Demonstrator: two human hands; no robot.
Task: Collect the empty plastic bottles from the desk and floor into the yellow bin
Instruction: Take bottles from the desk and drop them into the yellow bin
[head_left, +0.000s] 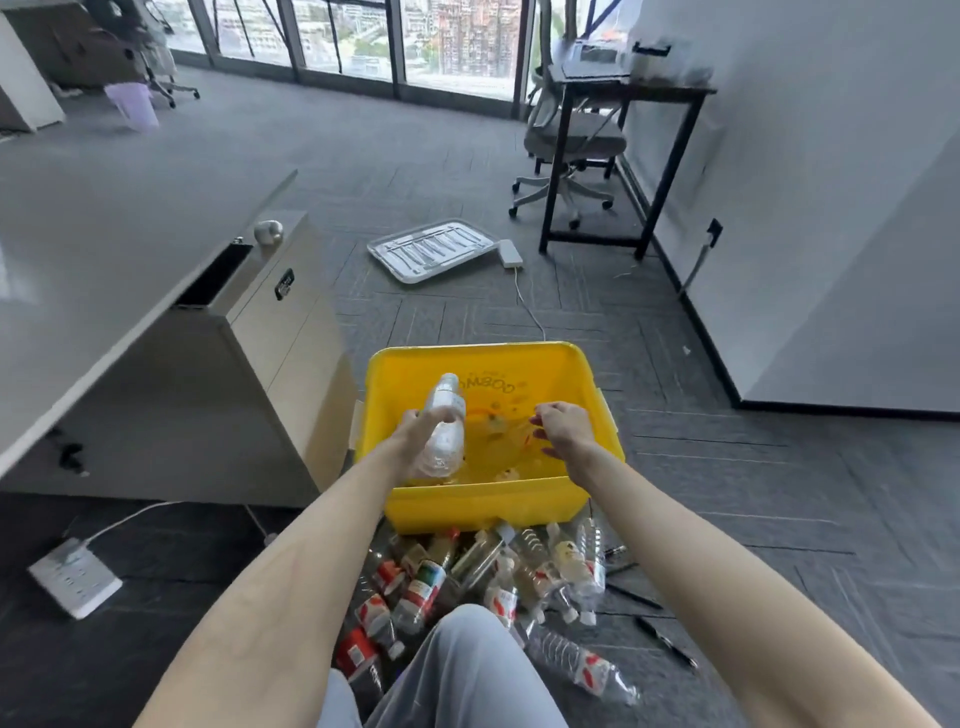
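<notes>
left hand (415, 431): grips clear bottle (442, 426) | yellow bin (483, 501): mirrored lettering, unreadable

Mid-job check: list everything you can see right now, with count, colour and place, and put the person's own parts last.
yellow bin: one, yellow, on the floor ahead
held bottle: one, clear, over the bin
bottle pile: many, count unclear, clear with red or white labels, floor in front of the bin
desk: one, grey top, left
power strip: one, white, floor lower left
tray: one, white, floor beyond the bin
black table: one, far right
office chair: one, grey, beside that table
pens: a few, black, floor right
left hand: holds the bottle
right hand: over the bin, fingers curled, holding nothing visible
</notes>
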